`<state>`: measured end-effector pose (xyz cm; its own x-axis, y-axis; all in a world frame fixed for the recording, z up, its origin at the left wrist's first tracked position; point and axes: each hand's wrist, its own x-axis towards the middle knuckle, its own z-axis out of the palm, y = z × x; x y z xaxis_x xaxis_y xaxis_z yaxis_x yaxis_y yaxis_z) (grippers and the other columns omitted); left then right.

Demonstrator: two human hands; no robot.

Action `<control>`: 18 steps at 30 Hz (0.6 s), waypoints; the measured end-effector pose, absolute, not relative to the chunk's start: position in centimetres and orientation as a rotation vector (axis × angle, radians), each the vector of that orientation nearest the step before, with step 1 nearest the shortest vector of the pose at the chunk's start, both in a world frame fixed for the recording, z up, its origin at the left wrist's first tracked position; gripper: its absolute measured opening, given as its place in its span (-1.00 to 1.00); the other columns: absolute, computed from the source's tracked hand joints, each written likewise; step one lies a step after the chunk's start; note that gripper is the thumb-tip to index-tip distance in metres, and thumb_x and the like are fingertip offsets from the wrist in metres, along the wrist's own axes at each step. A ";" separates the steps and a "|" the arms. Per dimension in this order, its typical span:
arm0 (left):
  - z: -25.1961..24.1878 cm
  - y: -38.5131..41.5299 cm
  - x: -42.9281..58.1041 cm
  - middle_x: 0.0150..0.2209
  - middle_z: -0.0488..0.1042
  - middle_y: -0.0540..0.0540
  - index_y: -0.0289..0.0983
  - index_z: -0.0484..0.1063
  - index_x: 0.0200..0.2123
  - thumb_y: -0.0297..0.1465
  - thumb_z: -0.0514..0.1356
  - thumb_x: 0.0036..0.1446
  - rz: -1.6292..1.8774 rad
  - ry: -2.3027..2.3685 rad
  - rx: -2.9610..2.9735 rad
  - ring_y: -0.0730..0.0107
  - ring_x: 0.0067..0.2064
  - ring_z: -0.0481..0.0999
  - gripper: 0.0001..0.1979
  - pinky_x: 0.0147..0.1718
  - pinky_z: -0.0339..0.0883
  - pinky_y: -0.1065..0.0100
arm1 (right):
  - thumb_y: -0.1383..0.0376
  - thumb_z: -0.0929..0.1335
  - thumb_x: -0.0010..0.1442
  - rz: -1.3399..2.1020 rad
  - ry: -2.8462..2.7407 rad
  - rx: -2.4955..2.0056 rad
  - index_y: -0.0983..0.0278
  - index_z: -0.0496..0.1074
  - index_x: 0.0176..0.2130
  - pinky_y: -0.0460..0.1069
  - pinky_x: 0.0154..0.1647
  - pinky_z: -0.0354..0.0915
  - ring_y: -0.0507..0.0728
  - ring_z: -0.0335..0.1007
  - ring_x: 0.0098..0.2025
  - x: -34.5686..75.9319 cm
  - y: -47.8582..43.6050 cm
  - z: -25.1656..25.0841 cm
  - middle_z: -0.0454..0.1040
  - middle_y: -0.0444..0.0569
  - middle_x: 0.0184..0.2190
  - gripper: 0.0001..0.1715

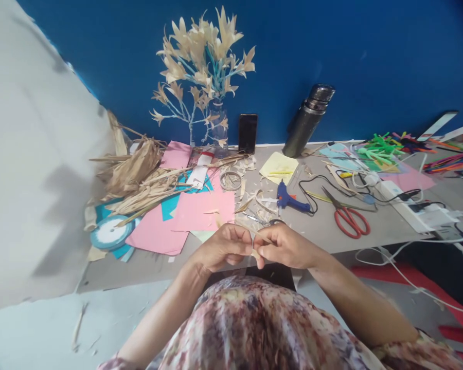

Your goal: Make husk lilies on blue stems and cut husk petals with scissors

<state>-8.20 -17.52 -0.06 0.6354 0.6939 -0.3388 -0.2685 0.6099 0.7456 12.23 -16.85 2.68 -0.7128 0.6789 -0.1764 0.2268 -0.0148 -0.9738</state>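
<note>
Close together at the table's front edge, my left hand (229, 247) and my right hand (283, 245) pinch a small pale strip of dried husk (255, 254) between their fingertips. Most of the strip is hidden by the fingers. Just beyond my hands lie small scissors (254, 218) with dark handles, among husk scraps (264, 203). A blue glue gun (291, 199) rests past my right hand. Pink paper sheets (206, 210) lie beyond my left hand.
Left are a bundle of dried husks (139, 169) and a blue ribbon spool (111, 231). Husk flowers (196, 46) in a bottle, a phone (248, 133) and a flask (308, 121) stand along the wall. Red-handled scissors (351, 221) and a power strip (401, 205) with cables lie right.
</note>
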 end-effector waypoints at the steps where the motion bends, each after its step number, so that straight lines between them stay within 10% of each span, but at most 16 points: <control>1: -0.2 -17.6 -8.2 -0.68 0.24 0.10 -0.35 0.35 -0.58 -0.40 0.45 -0.22 0.604 0.640 0.692 0.75 -0.69 -0.05 -0.70 -0.70 -0.28 0.52 | 0.36 0.31 0.21 1.828 -1.908 -0.900 0.35 0.49 -0.42 -0.12 -0.57 -0.04 -0.05 0.06 -0.59 12.4 -16.8 2.5 0.45 -0.13 -0.54 -0.79; 9: -0.6 -17.7 -7.7 -0.69 0.12 0.17 -0.32 0.33 -0.55 -0.35 0.43 -0.09 0.811 0.591 0.670 0.73 -0.69 -0.06 -0.69 -0.69 -0.22 0.56 | -0.09 0.35 0.28 1.934 -1.371 -0.705 0.37 0.46 -0.27 -0.10 -0.60 -0.13 -0.07 -0.06 -0.62 12.1 -17.0 0.2 0.45 -0.04 -0.49 -0.46; 18: -0.5 -17.8 -8.1 -0.50 0.45 -0.05 -0.36 0.50 -0.34 -0.16 0.38 0.01 0.855 0.627 0.838 0.50 -0.49 0.38 -0.65 -0.45 0.25 0.42 | 0.10 0.33 0.34 1.615 -1.620 -0.934 0.31 0.41 -0.45 -0.09 -0.53 -0.02 -0.02 0.05 -0.55 11.9 -17.3 1.0 0.35 -0.13 -0.55 -0.58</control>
